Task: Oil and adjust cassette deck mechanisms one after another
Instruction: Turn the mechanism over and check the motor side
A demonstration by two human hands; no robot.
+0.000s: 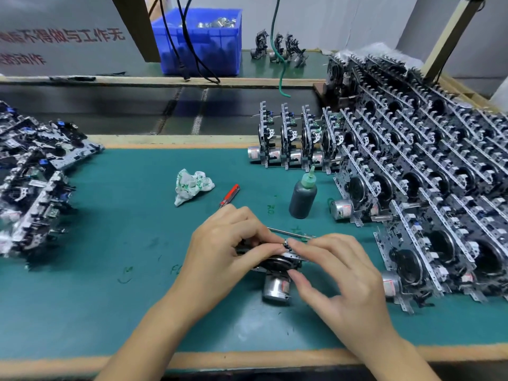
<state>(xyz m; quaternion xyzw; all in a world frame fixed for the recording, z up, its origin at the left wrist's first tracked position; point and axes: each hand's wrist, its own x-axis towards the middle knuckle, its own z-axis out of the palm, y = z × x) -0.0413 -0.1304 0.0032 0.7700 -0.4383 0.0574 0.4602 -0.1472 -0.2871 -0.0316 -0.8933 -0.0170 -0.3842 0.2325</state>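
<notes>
1. Head view looks down on a green-matted counter (110, 243) with a pale wooden edge running along its near side and a dark conveyor belt (137, 108) beyond its far edge.
2. Rows of cassette deck mechanisms (428, 171) stand on edge and fill the right side up to the counter's right border; a looser heap of mechanisms (35, 177) lies at the left edge.
3. A blue bin (200, 42) behind the belt holds shiny metal parts; black cables hang in front of it.
4. Red Chinese writing on the grey board (63, 37) at far left is partly cut off and blurred.
5. Between the two stocks the mat has open room, holding a crumpled white-and-green rag (192, 185), a red-handled screwdriver (230, 195) and a dark oil bottle (303, 198) with a green nozzle.
6. The left hand (228, 251) grips the mechanism in work (277, 266), near the counter's middle, its silver motor facing the near edge.
7. The right hand (341, 273) pinches that mechanism's right end with curled fingertips.
8. A thin metal rod (291, 233) lies just behind the hands.
</notes>
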